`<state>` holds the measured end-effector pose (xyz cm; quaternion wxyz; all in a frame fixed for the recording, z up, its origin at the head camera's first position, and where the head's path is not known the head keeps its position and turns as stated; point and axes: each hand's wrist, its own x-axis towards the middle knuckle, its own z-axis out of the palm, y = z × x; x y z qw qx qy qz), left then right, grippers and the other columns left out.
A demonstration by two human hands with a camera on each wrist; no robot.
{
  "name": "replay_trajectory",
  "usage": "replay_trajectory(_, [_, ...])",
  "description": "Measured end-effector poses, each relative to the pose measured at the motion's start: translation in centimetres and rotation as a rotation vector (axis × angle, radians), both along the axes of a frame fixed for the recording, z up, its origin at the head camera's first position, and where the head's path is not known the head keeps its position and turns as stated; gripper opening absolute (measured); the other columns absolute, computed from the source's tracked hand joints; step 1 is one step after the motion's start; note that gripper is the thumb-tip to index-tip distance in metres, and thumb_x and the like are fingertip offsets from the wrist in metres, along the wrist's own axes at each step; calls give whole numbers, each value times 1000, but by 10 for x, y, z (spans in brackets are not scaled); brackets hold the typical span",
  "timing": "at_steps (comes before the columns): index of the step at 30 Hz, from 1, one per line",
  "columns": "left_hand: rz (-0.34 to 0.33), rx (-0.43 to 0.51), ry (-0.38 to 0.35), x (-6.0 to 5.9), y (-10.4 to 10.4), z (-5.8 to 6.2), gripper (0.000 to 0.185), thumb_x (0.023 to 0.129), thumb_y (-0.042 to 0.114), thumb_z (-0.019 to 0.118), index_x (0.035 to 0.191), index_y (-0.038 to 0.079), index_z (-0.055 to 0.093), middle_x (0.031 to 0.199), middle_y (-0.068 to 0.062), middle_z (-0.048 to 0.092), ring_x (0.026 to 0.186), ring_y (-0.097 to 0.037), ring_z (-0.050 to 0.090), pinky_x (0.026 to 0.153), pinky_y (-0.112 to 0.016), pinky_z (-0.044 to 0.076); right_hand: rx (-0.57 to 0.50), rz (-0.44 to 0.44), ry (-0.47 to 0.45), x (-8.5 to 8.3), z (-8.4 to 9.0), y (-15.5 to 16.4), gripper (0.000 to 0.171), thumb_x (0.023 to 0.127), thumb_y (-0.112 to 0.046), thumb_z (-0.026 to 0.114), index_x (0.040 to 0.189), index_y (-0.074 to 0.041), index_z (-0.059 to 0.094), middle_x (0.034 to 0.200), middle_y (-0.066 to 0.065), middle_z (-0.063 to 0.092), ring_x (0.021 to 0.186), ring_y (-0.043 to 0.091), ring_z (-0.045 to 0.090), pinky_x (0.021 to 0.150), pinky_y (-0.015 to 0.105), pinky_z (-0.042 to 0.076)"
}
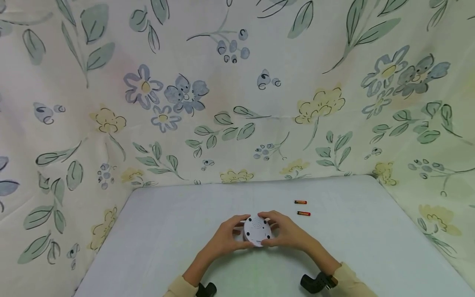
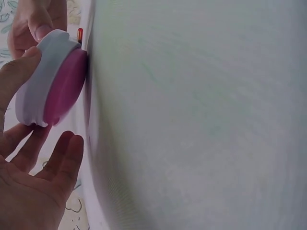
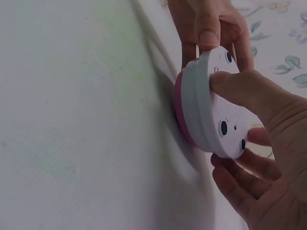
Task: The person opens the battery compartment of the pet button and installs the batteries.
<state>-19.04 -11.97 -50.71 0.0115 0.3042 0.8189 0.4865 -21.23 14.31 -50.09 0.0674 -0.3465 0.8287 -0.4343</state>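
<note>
A round device (image 1: 257, 231), white with a pink face, is held low over the white table or resting on it; I cannot tell which. Its white underside faces up, with small speaker holes and several black feet. My left hand (image 1: 227, 237) grips its left edge between thumb and fingers. On the opposite edge, my right hand (image 1: 290, 233) pinches it the same way. The left wrist view shows the pink face (image 2: 68, 86) turned toward the tabletop. In the right wrist view, the right thumb (image 3: 240, 88) presses near the rim of the white underside (image 3: 230, 108).
Two orange-and-black batteries, one farther back (image 1: 300, 202) and one nearer (image 1: 304, 213), lie right of the device on the white table (image 1: 167, 231). Floral cloth (image 1: 237, 95) hangs behind the table and along its sides. Each wrist wears a black camera mount.
</note>
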Motion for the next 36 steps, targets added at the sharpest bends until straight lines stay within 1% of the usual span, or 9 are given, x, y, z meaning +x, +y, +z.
replay_trajectory(4, [2, 15, -10, 0, 1, 3, 76, 80, 17, 90, 145, 5, 53, 136, -5, 58, 120, -24, 59, 93, -40, 54, 7, 28, -26, -1, 5, -3, 80, 82, -29, 88, 147, -2, 48, 139, 5, 56, 109, 23, 62, 91, 42, 55])
replay_trajectory(8, [-1, 34, -13, 1, 3, 6, 77, 78, 17, 91, 145, 6, 53, 136, -2, 58, 121, -20, 58, 94, -37, 54, 36, 28, -16, -1, 7, -6, 81, 82, -28, 88, 148, -3, 48, 141, 7, 55, 110, 22, 63, 91, 39, 55])
replay_trajectory(13, [-4, 43, -5, 0, 3, 6, 76, 78, 17, 91, 144, 6, 54, 135, -3, 58, 120, -20, 58, 94, -37, 54, 53, 38, 14, -2, 7, -8, 80, 83, -28, 87, 148, -4, 48, 142, 9, 55, 110, 21, 64, 90, 36, 55])
replay_trajectory(21, [-11, 37, 1, -1, 2, 7, 78, 76, 16, 92, 144, 8, 55, 135, -2, 59, 120, -20, 58, 93, -40, 54, 83, 79, 74, -4, 10, -10, 79, 82, -20, 87, 149, -3, 47, 142, 11, 55, 115, 24, 62, 89, 35, 56])
replay_trajectory(24, [-12, 30, -6, -2, 1, 7, 78, 75, 16, 92, 144, 8, 56, 135, -2, 59, 120, -20, 58, 93, -40, 54, 99, 85, 76, -4, 9, -11, 80, 82, -19, 87, 149, -3, 45, 142, 11, 54, 118, 24, 61, 90, 32, 55])
replay_trajectory(28, [-15, 30, -12, -3, 1, 8, 78, 75, 16, 92, 144, 7, 56, 135, -2, 59, 120, -21, 58, 93, -40, 54, 111, 71, 61, -4, 9, -12, 81, 82, -19, 87, 150, -4, 45, 142, 9, 54, 118, 24, 61, 90, 29, 54])
replay_trajectory(36, [-6, 19, 5, -3, 4, 10, 77, 75, 19, 93, 142, 5, 57, 133, -5, 61, 119, -22, 59, 92, -41, 55, 105, 75, 69, -5, 10, -10, 80, 83, -20, 87, 149, -2, 46, 141, 11, 55, 119, 28, 61, 90, 31, 55])
